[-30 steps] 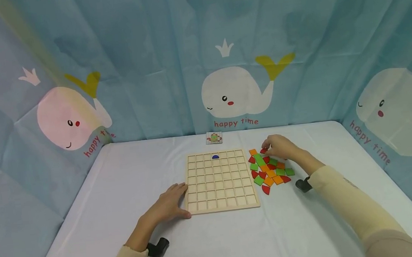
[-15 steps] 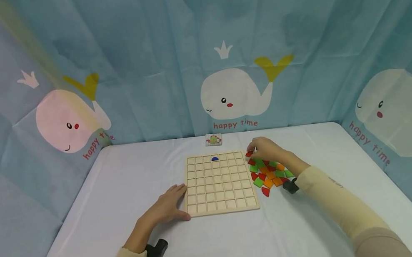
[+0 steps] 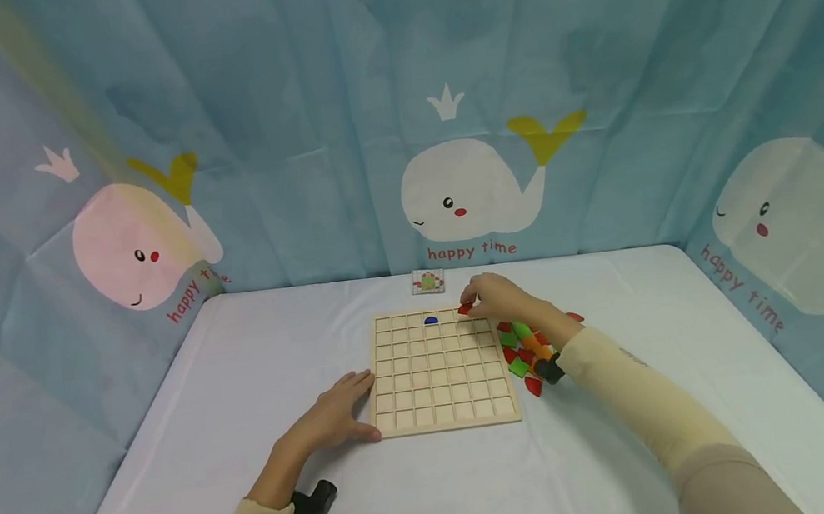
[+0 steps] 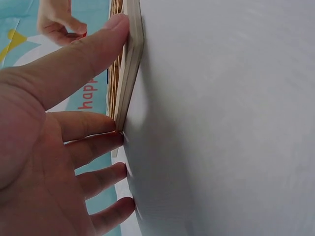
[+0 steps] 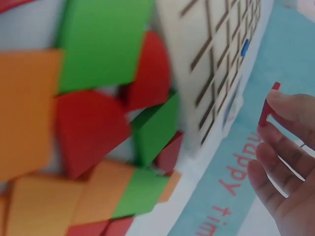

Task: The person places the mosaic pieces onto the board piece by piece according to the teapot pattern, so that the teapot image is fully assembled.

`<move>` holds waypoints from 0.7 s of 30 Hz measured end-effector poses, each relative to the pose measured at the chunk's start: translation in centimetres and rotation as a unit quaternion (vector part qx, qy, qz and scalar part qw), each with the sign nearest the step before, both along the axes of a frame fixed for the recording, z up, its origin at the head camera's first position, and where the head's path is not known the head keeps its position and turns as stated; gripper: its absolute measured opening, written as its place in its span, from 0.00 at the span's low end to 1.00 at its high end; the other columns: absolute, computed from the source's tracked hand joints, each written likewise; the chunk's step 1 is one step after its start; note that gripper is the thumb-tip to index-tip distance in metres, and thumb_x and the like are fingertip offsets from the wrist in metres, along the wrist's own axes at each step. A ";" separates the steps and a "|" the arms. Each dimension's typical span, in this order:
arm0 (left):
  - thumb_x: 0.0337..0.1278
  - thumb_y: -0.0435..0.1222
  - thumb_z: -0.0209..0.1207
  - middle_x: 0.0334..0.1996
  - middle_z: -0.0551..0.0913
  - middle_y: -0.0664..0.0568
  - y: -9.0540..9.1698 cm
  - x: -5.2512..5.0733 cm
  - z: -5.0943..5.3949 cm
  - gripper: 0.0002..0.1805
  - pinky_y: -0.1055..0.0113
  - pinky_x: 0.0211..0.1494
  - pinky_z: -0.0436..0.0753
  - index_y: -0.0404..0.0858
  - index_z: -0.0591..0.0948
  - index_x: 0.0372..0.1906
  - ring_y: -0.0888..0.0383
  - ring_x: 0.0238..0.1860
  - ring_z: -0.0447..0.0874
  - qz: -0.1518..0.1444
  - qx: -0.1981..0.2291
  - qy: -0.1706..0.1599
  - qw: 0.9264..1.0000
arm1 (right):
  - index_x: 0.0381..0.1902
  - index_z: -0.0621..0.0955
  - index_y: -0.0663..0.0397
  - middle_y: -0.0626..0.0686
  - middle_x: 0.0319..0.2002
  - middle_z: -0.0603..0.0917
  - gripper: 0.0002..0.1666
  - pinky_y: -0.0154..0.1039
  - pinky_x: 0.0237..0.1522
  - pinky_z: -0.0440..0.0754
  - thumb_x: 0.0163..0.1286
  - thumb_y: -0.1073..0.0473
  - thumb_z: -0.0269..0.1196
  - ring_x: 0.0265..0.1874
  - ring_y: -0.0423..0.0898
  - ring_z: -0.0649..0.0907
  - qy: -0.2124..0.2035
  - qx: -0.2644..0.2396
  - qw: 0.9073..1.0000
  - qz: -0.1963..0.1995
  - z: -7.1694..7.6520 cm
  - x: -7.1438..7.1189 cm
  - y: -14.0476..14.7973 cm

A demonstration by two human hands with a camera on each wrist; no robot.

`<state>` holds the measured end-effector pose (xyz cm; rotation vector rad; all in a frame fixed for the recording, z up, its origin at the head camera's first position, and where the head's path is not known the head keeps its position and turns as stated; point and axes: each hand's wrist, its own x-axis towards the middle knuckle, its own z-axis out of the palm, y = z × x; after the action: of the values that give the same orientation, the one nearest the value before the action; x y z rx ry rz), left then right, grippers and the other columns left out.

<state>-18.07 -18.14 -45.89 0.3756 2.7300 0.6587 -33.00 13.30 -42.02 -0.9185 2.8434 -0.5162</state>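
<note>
A pale wooden grid board [image 3: 442,379] lies flat on the table, and one blue half-round piece [image 3: 430,319] sits in a cell of its far row. My left hand [image 3: 336,411] rests against the board's left side; in the left wrist view its thumb touches the edge and the fingers [image 4: 96,182] are extended. Over the far right part of the board, my right hand [image 3: 499,298] pinches a red quarter-round piece [image 3: 465,309] between thumb and fingertips. The right wrist view shows that red piece [image 5: 268,104] edge-on, apart from the board.
Right of the board lies a pile of red, green and orange pieces [image 3: 519,355], partly hidden under my right forearm. A small picture card [image 3: 428,281] lies beyond the board's far edge. A curtain with whale prints [image 3: 473,188] hangs behind the table [image 3: 422,499].
My right hand has moved left from the pile to above the board's far right part, carrying the red quarter-round piece. The left hand stays at the board's left side.
</note>
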 end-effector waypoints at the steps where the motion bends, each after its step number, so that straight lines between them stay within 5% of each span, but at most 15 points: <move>1: 0.38 0.44 0.76 0.74 0.61 0.41 0.0 0.0 0.0 0.53 0.38 0.74 0.57 0.33 0.63 0.72 0.38 0.76 0.52 -0.001 0.000 0.001 1.000 | 0.43 0.87 0.58 0.54 0.39 0.85 0.11 0.44 0.47 0.83 0.62 0.61 0.66 0.40 0.50 0.82 0.002 -0.002 1.000 0.005 0.1 0.0 -0.3; 21: 0.40 0.43 0.76 0.74 0.62 0.41 0.1 0.1 0.1 0.52 0.37 0.72 0.59 0.32 0.63 0.72 0.38 0.76 0.53 -0.008 -0.002 0.008 1.000 | 0.41 0.87 0.58 0.53 0.39 0.88 0.10 0.42 0.47 0.83 0.62 0.62 0.68 0.41 0.48 0.84 0.015 0.000 0.997 0.069 -0.7 -0.5 -5.8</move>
<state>-17.97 -18.01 -45.79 0.4027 2.7407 0.6502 -33.51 7.52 -42.68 -1.1219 2.7792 -0.4903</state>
